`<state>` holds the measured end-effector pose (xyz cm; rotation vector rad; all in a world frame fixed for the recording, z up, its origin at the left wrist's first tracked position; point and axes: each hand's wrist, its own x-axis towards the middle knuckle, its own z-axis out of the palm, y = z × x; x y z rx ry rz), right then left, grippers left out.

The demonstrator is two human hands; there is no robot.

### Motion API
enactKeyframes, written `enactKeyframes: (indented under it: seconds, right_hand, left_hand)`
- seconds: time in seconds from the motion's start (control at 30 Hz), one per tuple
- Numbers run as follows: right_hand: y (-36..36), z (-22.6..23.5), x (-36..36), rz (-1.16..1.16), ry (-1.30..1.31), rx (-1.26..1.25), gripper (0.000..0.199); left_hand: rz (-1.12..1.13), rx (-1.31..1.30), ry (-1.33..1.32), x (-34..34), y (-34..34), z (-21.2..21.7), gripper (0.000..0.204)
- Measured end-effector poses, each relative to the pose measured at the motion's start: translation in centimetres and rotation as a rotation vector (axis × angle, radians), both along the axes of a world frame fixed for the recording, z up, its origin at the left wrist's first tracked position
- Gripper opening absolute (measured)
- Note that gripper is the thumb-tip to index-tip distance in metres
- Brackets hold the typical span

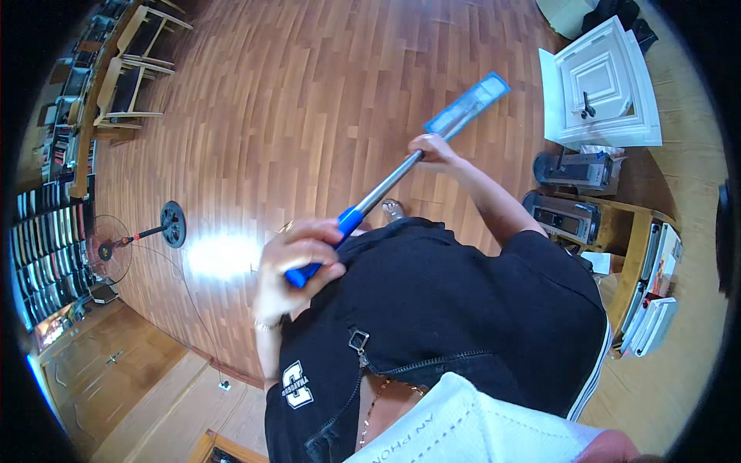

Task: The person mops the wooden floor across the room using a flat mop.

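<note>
A flat mop runs slantwise across the view, with a blue-edged pad (468, 104) at its far right end. My left hand (299, 251) is closed around the blue grip (350, 224) at the top of the mop, close to my body. Further down, my right hand (435, 150) wraps round the metal pole (390, 184) just short of the pad. The pad shows over the wood floor (309, 92); whether it touches the boards I cannot tell.
A standing fan (112, 245) with a round dark base is at left, its cord trailing over the floor. Wooden chairs (127, 92) stand far left. At right are a white cabinet (598, 85), grey-and-black machines (567, 217) and a shelf with books (648, 328).
</note>
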<state>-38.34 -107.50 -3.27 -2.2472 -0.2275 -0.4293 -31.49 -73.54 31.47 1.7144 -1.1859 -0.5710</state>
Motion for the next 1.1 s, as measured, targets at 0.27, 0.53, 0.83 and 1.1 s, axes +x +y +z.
enactKeyframes:
  seconds: [0.27,0.53,0.83,1.1]
  right_hand:
    - [14.8,9.0,14.2,0.390,0.369,-0.154,0.009]
    - [23.2,9.0,25.9,0.643,0.266,-0.139,0.015]
    - [15.0,8.2,29.6,0.251,0.405,-0.213,0.016]
    - [-0.4,3.8,22.9,-0.380,0.101,0.042,0.028]
  left_hand:
    - [0.174,-0.341,-0.404,2.2,7.9,5.6,0.030]
    - [0.275,-0.338,-0.579,7.6,12.7,5.2,0.040]
    - [0.064,-0.530,-0.429,19.3,7.9,2.4,0.039]
    - [-0.266,-0.272,-0.280,25.3,-5.6,-1.8,0.018]
